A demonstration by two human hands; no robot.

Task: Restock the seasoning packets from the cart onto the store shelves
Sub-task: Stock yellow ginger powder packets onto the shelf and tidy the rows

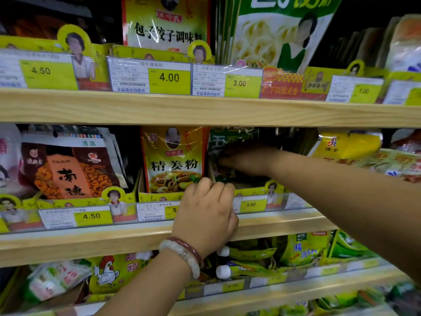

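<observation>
My right hand (247,159) reaches deep into the middle shelf and lies against a row of green seasoning packets (232,137) standing in a yellow display tray (252,191). Its fingers point left over the front packet. The thumb is hidden in shadow, so I cannot see whether it grips. My left hand (206,213), with two bead bracelets at the wrist, curls its fingers over the tray's front lip at the shelf edge. A yellow ginger-powder packet (173,159) stands just left of the green ones. The cart is out of view.
Wooden shelves (205,112) run across the view with price-tag strips (168,79) on their fronts. Brown and orange packets (68,169) stand at the left and yellow packets (348,145) at the right. Chicken-essence bags (109,273) and green packets (303,248) fill the shelf below.
</observation>
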